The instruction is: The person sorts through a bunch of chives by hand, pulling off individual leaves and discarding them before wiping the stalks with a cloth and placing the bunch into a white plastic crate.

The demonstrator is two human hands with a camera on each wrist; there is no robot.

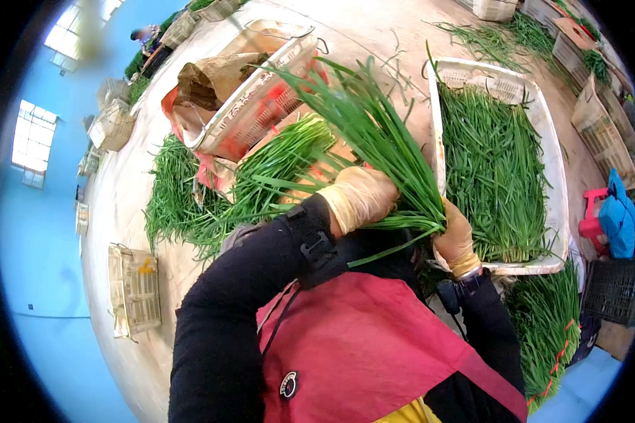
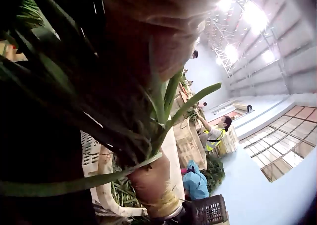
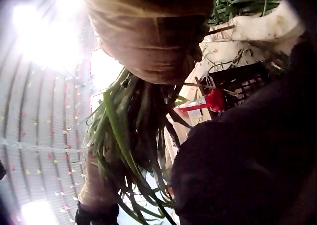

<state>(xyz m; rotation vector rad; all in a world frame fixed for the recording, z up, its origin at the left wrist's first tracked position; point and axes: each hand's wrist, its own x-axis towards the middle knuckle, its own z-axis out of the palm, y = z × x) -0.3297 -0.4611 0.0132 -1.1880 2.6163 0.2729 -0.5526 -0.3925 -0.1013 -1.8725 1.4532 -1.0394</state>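
A bunch of garlic chives with long flat green leaves is held in front of the chest, fanning up and away to the left. My gloved left hand grips it along its lower side. At the gathered base ends, my gloved right hand curls its fingers round the stalks. A few leaves bend loosely out between the hands. In the right wrist view the right hand covers the top of the bunch, with leaves hanging below.
On the right, a white crate holds chives laid lengthwise. More chives lie piled at the left, beside a crate with red markings. Tied chives stand at lower right near a black crate. Another person sits farther off.
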